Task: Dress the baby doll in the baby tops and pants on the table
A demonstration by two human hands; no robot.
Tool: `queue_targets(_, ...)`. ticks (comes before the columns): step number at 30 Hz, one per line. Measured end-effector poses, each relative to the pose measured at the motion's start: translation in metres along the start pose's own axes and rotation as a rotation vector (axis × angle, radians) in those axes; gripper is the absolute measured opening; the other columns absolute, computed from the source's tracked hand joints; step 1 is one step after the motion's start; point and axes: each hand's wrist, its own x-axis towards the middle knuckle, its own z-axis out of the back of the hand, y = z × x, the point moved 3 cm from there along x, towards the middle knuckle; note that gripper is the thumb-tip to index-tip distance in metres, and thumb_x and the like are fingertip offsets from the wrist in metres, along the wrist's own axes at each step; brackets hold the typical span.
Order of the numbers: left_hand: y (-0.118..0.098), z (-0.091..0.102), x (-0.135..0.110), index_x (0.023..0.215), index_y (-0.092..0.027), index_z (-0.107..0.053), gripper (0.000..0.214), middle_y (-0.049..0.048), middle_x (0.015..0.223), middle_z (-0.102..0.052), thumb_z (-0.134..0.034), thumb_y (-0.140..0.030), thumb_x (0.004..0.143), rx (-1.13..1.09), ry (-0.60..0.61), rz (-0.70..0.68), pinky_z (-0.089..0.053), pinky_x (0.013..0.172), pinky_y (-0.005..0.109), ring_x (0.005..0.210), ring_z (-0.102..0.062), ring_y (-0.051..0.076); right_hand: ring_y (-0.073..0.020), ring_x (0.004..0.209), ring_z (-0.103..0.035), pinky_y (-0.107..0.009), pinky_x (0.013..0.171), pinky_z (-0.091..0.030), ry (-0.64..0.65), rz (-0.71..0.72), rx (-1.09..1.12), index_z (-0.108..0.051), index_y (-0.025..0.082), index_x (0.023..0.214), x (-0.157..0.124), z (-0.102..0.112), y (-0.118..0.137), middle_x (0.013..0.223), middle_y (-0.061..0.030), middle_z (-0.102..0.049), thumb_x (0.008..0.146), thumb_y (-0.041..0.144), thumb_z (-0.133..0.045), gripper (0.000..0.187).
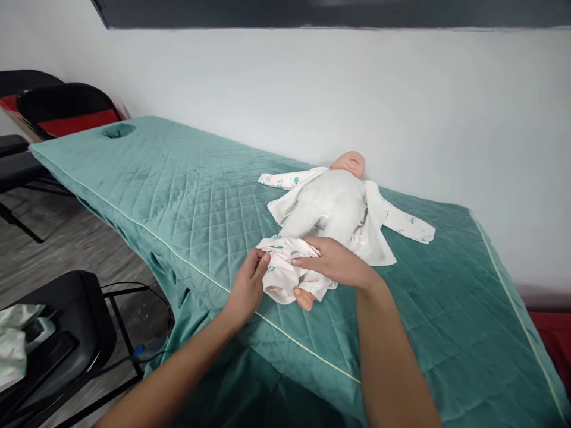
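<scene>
A baby doll [332,199] lies on its back on the green quilted bed cover, head toward the wall and legs toward me. Its white cloth body shows between the spread sides of an unfastened white baby jacket [381,241] with printed sleeves. Printed baby pants [285,270] are bunched around its lower legs, and one foot [304,299] pokes out of a leg opening. My left hand [250,279] pinches the pants at their left edge. My right hand [336,261] grips the bunched fabric from the right, thumb on top. The doll's other foot is hidden.
The green bed cover [196,196] has a face hole [118,130] at its far left end. A white wall [312,89] runs along the back. Black chairs [71,110] stand at the far left. Nearer, another black chair [84,321] holds cloth and a small white object.
</scene>
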Motion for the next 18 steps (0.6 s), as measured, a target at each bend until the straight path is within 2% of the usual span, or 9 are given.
queue_targets(6,-0.002,0.007,0.030,0.085,-0.021,-0.054,0.033,-0.0006,0.078,-0.060,-0.057,-0.054,0.091,0.176,-0.037,-0.137,-0.039,0.068,0.028,0.073,-0.053,0.017,-0.0250,0.097,-0.066,-0.033,0.077,-0.050,0.003,0.000,0.075,-0.068,0.022,0.114,-0.002,0.001,0.001,0.108,-0.0033,-0.072,0.090,0.045,-0.062,0.034)
queue_targets(11,0.001,0.006,0.051,0.087,-0.021,-0.053,0.030,0.0009,0.076,-0.061,-0.052,-0.050,0.094,0.312,-0.054,-0.219,-0.036,0.066,0.028,0.070,-0.054,0.018,-0.0258,0.108,-0.065,-0.036,0.089,-0.050,-0.089,0.021,0.111,-0.067,0.022,0.116,0.000,0.005,-0.001,0.117,-0.0033,-0.071,0.090,0.042,-0.063,0.033)
queue_targets(18,0.009,0.006,0.068,0.088,-0.024,-0.060,0.027,0.0012,0.068,-0.055,-0.071,-0.047,0.082,0.288,-0.107,-0.211,-0.025,0.063,0.029,0.064,-0.049,0.020,-0.0244,0.103,-0.064,-0.035,0.086,-0.049,-0.200,0.000,0.090,-0.067,0.020,0.111,0.005,0.010,-0.013,0.111,-0.0043,-0.071,0.092,0.041,-0.057,0.030)
